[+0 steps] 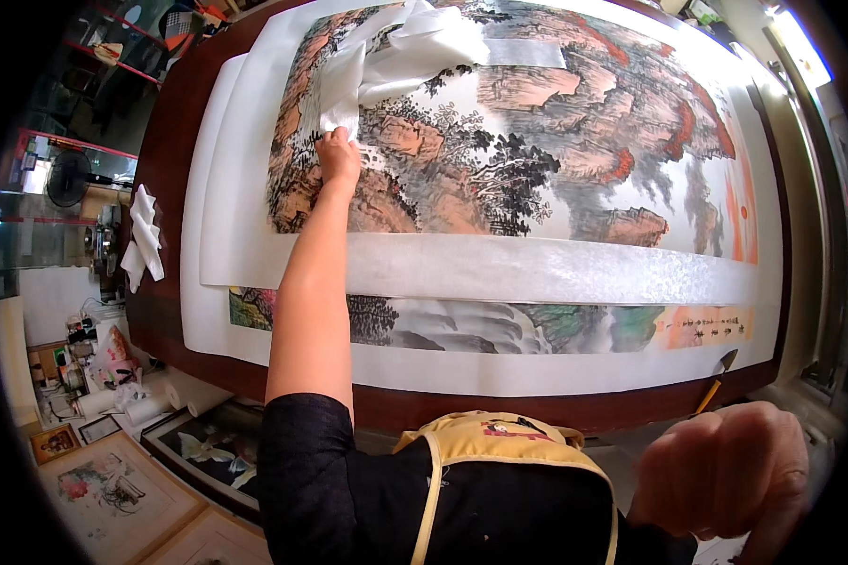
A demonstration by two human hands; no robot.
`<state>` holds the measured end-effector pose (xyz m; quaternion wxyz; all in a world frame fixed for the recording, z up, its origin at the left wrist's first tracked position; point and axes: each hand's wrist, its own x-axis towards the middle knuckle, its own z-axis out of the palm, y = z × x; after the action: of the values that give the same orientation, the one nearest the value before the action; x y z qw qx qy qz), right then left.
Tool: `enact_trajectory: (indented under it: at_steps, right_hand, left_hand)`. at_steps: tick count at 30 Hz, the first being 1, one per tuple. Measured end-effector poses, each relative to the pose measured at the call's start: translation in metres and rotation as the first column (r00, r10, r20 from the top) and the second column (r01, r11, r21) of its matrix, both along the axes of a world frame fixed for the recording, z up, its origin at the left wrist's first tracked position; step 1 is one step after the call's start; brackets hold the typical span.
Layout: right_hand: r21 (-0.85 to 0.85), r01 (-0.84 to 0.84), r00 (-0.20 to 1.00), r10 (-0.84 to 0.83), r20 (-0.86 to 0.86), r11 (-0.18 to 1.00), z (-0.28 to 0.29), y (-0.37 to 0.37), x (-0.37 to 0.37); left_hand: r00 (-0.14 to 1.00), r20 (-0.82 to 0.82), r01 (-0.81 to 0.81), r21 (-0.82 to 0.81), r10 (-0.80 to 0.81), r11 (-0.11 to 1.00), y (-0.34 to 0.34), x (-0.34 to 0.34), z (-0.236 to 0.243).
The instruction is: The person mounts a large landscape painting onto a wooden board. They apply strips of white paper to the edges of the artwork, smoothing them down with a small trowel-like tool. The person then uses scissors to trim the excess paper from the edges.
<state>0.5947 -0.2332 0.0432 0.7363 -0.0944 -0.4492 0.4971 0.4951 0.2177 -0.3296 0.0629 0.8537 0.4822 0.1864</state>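
Note:
A large landscape painting [518, 179] with orange-brown cliffs and black trees is spread on the table. My left arm reaches far over it, and my left hand [339, 155] is closed on the lower end of a thin white strip [341, 104]. I cannot tell whether the strip is paper or cloth; it runs up into a crumpled, folded heap over the painting's upper part. My right hand [725, 471] is raised close to the camera at the lower right, fingers curled into a fist. What it holds, if anything, is hidden.
Under the painting is a dark red table [169, 207] with white sheets. A second landscape [461, 325] shows along the near side. A yellow-handled brush [711, 391] rests at the near right edge. Another crumpled white piece [143, 235] lies at the left edge; white rolls [146, 407] stand beyond it.

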Motion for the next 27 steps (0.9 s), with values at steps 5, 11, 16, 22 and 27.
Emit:
enact_trajectory:
  at_steps: [5,11,16,22,27]
  right_hand:
    - [-0.318,-0.025,0.999,0.033,0.019,0.948,0.024,-0.051,0.025]
    - [-0.455,0.306,0.950,-0.300,0.087,0.836,-0.021,-0.079,0.015]
    - [-0.613,0.001,0.772,0.389,0.502,0.790,-0.110,-0.104,0.003]
    - [-0.561,0.050,0.743,0.345,0.574,0.826,-0.102,-0.151,-0.001]
    - [-0.066,0.374,0.814,-0.293,0.501,0.925,-0.021,-0.186,-0.004]
  left_hand:
    - [0.988,0.153,0.018,0.016,-0.020,1.000,0.008,-0.018,0.012]
    - [0.619,0.778,0.576,-0.355,-0.109,0.737,-0.152,0.014,0.081]
    - [0.485,0.873,0.780,-0.453,0.041,0.432,-0.288,-0.039,0.110]
    - [0.498,0.839,0.771,-0.545,0.220,0.329,-0.382,-0.053,0.106]
    - [0.498,0.839,0.803,-0.542,0.221,0.247,-0.427,-0.053,0.117]
